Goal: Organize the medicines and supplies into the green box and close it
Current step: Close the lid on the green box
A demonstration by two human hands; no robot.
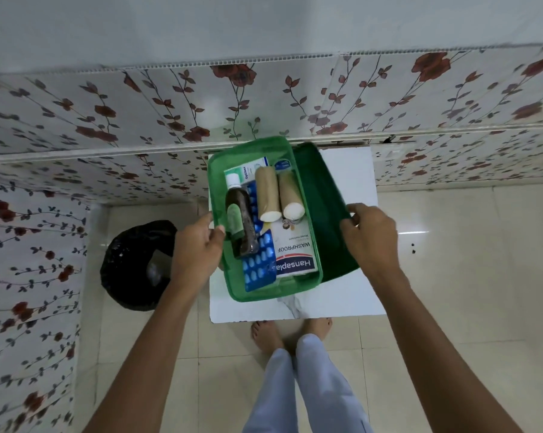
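The green box sits on a small white table. Inside lie a dark syrup bottle with a white cap, two bandage rolls side by side, blue pill blister strips, a Hansaplast carton and a white-green medicine carton. My left hand grips the box's left rim. My right hand holds the dark green lid, which stands tilted along the box's right side.
A black bag-lined bin stands on the tiled floor left of the table. Flowered wall panels run behind and to the left. My bare feet are just under the table's near edge.
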